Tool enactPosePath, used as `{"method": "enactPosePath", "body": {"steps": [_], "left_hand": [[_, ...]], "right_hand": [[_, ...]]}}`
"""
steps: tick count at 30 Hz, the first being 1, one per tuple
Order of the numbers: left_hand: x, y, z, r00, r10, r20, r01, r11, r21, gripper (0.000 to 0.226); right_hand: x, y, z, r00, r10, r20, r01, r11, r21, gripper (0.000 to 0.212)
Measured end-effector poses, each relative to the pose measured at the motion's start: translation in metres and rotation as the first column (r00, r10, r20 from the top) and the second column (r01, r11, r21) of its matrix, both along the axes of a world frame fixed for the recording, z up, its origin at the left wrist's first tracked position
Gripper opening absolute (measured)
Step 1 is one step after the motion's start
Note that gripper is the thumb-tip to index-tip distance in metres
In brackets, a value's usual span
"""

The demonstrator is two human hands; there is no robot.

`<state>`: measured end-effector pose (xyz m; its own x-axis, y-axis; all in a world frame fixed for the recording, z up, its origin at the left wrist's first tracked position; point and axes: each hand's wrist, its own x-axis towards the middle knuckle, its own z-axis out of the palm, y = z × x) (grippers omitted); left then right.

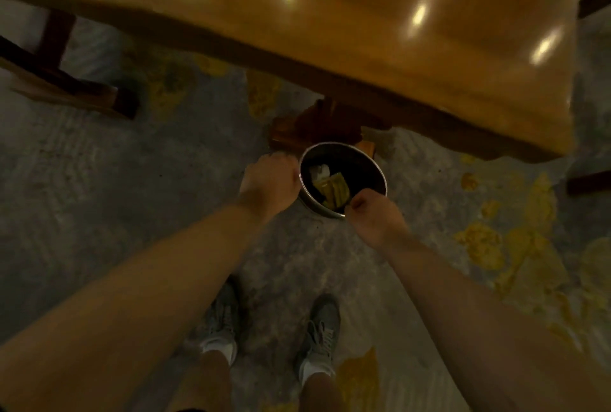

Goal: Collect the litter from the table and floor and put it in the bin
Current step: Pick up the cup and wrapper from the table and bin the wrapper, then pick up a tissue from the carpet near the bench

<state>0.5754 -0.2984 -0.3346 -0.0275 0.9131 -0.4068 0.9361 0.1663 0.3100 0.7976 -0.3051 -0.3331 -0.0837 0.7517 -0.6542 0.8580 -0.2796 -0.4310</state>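
1. Gripping bin (370, 160) rim w/ left hand (269, 182), prob. steadying it on floor near surface (363, 31).
2. Right hand (372, 211) fisted over near rim; contents can't tell.
3. Litter (330, 185) lies inside bin.

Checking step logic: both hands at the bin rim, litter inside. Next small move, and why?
Probably let go of the bin and step back to scan for more litter. Both the left hand and right hand sit closed at its rim, yellowish and white litter already lies inside, and the visible table and floor show no loose litter, though the picture is blurred.
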Motion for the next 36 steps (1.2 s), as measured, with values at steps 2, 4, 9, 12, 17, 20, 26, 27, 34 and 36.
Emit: {"method": "enactPosePath", "body": {"steps": [2,4,9,12,17,20,26,27,34,36], "left_hand": [[-0.017,-0.019,0.035,0.996,-0.032,-0.083,0.03,0.999,-0.03,0.026],[-0.035,-0.041,0.07,0.992,-0.022,-0.121,0.013,0.997,-0.072,0.031],[-0.086,-0.101,0.174,0.976,0.202,-0.075,-0.203,0.979,-0.005,0.025],[-0.117,-0.139,0.23,0.937,0.345,-0.052,-0.343,0.938,0.055,0.024],[-0.18,-0.218,0.323,0.826,0.562,-0.033,-0.549,0.817,0.177,0.026],[-0.214,-0.262,0.366,0.748,0.663,-0.009,-0.641,0.727,0.246,0.023],[-0.282,-0.349,0.42,0.599,0.799,0.053,-0.756,0.543,0.366,0.02],[-0.293,-0.363,0.425,0.582,0.811,0.06,-0.763,0.519,0.385,0.02],[-0.379,-0.428,0.449,0.605,0.795,0.052,-0.735,0.532,0.42,0.024],[-0.4,-0.439,0.45,0.62,0.784,0.031,-0.722,0.554,0.414,0.025]], "right_hand": [[-0.013,-0.004,0.034,0.991,0.131,0.023,-0.132,0.991,0.02,0.009],[-0.03,-0.007,0.068,0.966,0.253,0.056,-0.255,0.966,0.032,0.01],[-0.088,-0.015,0.167,0.878,0.468,0.098,-0.477,0.868,0.138,0.012],[-0.128,-0.024,0.218,0.826,0.558,0.087,-0.562,0.799,0.211,0.01],[-0.209,-0.053,0.299,0.697,0.714,0.058,-0.698,0.659,0.281,0.009],[-0.256,-0.071,0.336,0.605,0.794,0.052,-0.759,0.556,0.338,0.011],[-0.349,-0.12,0.383,0.425,0.898,0.111,-0.829,0.338,0.445,0.012],[-0.367,-0.13,0.388,0.399,0.907,0.132,-0.835,0.3,0.461,0.012],[-0.476,-0.19,0.424,0.329,0.927,0.18,-0.826,0.19,0.53,0.01],[-0.497,-0.202,0.431,0.308,0.934,0.178,-0.827,0.171,0.535,0.011]]}}
